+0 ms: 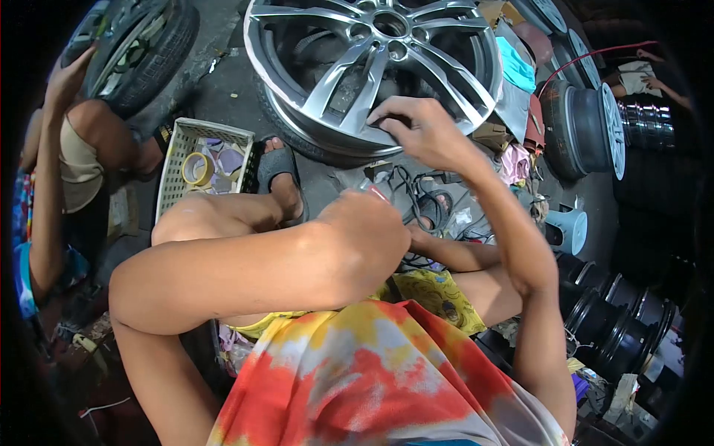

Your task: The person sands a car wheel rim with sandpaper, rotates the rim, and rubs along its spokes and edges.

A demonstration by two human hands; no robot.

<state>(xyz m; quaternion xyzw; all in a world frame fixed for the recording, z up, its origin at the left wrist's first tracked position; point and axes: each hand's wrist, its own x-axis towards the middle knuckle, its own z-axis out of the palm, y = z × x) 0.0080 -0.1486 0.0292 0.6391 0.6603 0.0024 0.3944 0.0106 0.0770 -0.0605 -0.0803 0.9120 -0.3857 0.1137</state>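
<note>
A silver alloy wheel rim (364,56) lies face up on top of a tire (312,149) in front of me. My right hand (428,130) is at the near edge of the rim, its fingers bent and pinched together against a spoke end. Whatever may be between those fingertips is too small to make out. Closer to my body, my left hand (364,230) is closed in a fist, slightly blurred. A small red and white thing (375,192) shows at its far side, but the rest of it is hidden by the hand.
A cream plastic basket (169,167) with a yellow tape roll (197,169) and scraps stands left. Dark cables (409,193) lie between my feet. More wheels (587,130) and a light blue stool (569,229) stand right. Another person (82,149) sits left; a second person's hands show far right.
</note>
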